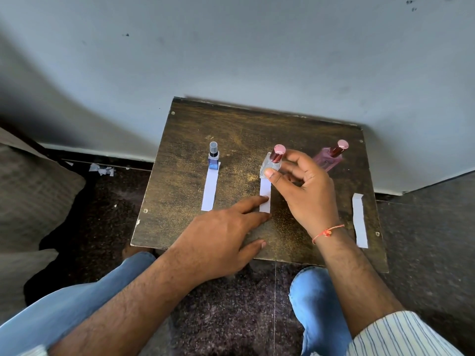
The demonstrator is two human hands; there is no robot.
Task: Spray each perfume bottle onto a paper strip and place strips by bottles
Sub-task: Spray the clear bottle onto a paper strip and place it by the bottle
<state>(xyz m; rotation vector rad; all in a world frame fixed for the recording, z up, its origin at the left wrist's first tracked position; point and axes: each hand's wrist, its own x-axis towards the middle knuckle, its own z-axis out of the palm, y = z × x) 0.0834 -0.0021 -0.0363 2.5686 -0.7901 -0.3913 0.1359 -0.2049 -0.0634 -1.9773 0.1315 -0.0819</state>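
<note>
Middle strip (265, 195) lies with its long axis near-to-far, far end at the clear bottle (271, 164). Left hand (221, 237), fingers straight, presses its near end. Right hand (307, 186) pinches the bottle. Pink bottle (330, 158) far right; loose strip (359, 219) nearest right hand.

Bare desk (180, 181) lies open left of the blue bottle (213, 156); 3 bottles and the wall (257, 60) block the far side.
</note>
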